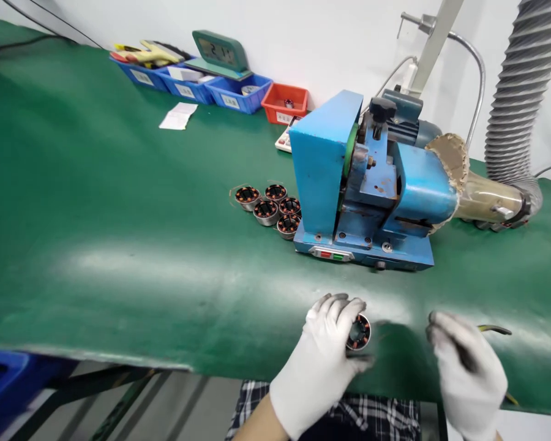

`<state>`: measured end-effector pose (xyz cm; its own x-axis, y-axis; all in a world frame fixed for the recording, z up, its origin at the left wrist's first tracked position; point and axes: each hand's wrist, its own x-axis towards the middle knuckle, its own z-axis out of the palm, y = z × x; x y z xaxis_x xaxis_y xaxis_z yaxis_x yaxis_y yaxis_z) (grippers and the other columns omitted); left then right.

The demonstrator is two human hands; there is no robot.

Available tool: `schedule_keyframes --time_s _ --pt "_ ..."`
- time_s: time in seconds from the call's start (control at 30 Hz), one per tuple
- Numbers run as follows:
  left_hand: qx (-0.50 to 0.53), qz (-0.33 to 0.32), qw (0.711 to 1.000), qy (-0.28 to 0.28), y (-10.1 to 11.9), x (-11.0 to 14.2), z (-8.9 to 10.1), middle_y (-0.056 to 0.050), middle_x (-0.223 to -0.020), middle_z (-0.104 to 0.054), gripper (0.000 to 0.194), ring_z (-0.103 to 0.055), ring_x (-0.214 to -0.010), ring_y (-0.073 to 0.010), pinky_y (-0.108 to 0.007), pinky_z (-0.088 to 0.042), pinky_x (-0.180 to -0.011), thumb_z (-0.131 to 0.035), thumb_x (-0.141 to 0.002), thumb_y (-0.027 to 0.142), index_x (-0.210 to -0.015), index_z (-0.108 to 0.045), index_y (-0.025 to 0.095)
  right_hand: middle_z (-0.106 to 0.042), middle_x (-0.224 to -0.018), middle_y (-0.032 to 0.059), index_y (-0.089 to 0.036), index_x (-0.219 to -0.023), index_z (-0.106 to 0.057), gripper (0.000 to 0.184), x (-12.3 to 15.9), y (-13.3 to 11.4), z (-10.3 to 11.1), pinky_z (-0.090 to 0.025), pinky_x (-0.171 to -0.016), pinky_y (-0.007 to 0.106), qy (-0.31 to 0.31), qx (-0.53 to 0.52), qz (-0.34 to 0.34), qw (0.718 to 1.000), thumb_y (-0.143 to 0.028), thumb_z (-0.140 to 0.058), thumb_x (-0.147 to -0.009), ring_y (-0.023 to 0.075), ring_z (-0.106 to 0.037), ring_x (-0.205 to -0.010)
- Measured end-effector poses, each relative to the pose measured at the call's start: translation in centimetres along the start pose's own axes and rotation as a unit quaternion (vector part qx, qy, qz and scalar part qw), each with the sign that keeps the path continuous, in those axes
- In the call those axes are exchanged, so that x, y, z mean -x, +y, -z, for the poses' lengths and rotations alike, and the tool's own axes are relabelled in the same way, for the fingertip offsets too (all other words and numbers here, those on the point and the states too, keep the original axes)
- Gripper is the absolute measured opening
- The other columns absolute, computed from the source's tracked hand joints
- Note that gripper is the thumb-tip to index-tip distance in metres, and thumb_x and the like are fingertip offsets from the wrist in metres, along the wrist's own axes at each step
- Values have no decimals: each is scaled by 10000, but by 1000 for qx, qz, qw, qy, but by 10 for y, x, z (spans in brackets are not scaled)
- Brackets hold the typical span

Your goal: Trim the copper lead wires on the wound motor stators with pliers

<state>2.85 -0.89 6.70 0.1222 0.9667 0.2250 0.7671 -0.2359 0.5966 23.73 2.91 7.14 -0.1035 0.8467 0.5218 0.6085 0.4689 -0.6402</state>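
Observation:
My left hand (321, 349), in a white glove with darkened fingertips, curls around a small motor stator (368, 334) near the table's front edge. The stator is a metal ring with copper windings inside, and its open end faces up. To its right, my right hand (468, 367), also gloved, has its fingers drawn together in a pinch and is slightly blurred. What it holds, if anything, cannot be made out. A yellow and black tool handle (494, 329) sticks out behind that hand; the rest of the tool is hidden.
A blue belt-driven machine (324, 165) with red and green buttons stands ahead, joined to a grey ribbed hose (509, 92). Several stators (266, 212) sit at its left. Along the wall are blue bins (241, 98), a red bin (280, 113) and a digital clock (220, 52).

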Motion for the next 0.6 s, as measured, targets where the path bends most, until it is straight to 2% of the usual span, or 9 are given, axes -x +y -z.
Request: schedule_keyframes --time_s 0.03,0.1,0.17,0.27,0.3,0.37,0.47,0.53,0.6 --pt "6 -14 1000 -1 4 0 3 -172 -1203 -538 859 -485 -1166 -370 -561 -417 -946 -815 -559 369 -1252 -342 183 -699 -939 77 -216 -1027 -651 252 7 -5 1 -537 -697 324 -43 3 70 997 -130 -593 -797 215 -662 -807" --pt "27 -30 999 -20 13 -2 7 -232 -1283 -448 1088 -415 -1225 -396 -555 -412 -948 -770 -551 542 -1365 -161 153 -677 -1056 110 -212 -1230 -539 435 19 -13 -5 -537 -703 353 -167 22 183 969 -85 -512 -815 230 -658 -831" --pt "40 -20 998 -51 19 -6 7 -245 -1286 -432 1127 -434 -1204 -393 -544 -425 -922 -696 -595 617 -1395 -55 148 -665 -1075 139 -189 -1378 -363 568 26 -15 -17 -536 -653 373 -253 55 192 947 -91 -449 -825 243 -652 -784" --pt "48 14 995 -89 20 -12 2 -225 -1249 -467 1060 -509 -1110 -372 -520 -451 -869 -701 -624 568 -1386 -97 146 -685 -871 107 -151 -1450 -165 702 29 -9 -34 -509 -581 372 -284 74 108 950 -111 -438 -804 239 -615 -649" --pt "50 20 994 -95 19 -14 1 -210 -1249 -473 1010 -521 -1089 -358 -509 -455 -861 -712 -641 521 -1380 -128 159 -674 -784 83 -135 -1449 -163 718 28 -7 -36 -492 -560 365 -294 74 82 949 -102 -430 -784 233 -592 -601" --pt "45 26 993 -103 17 -16 -2 -170 -1238 -494 827 -536 -1057 -320 -481 -459 -851 -691 -718 372 -1359 -199 193 -638 -664 55 -123 -1401 -309 661 23 -4 -37 -453 -538 350 -319 56 21 946 -100 -416 -749 227 -547 -545" --pt "16 18 993 -112 13 -15 -1 -129 -1174 -535 491 -556 -989 -278 -442 -470 -823 -573 -793 162 -1240 -372 194 -634 -655 62 -184 -1044 -634 325 10 -7 -35 -410 -577 336 -346 -29 -108 931 -187 -429 -793 212 -522 -567" --pt "-1 1 992 -122 11 -14 -1 -124 -1145 -545 324 -558 -961 -267 -430 -476 -809 -530 -810 146 -1124 -464 180 -617 -639 40 -206 -781 -640 197 0 -11 -34 -388 -581 308 -354 -82 -175 915 -240 -450 -820 183 -502 -568" --pt "-13 -25 992 -123 9 -14 -1 -121 -1131 -553 221 -550 -964 -264 -428 -474 -811 -500 -836 169 -1057 -505 174 -534 -555 -6 -204 -657 -565 205 -8 -16 -35 -357 -519 264 -363 -115 -213 900 -254 -453 -821 142 -452 -512"
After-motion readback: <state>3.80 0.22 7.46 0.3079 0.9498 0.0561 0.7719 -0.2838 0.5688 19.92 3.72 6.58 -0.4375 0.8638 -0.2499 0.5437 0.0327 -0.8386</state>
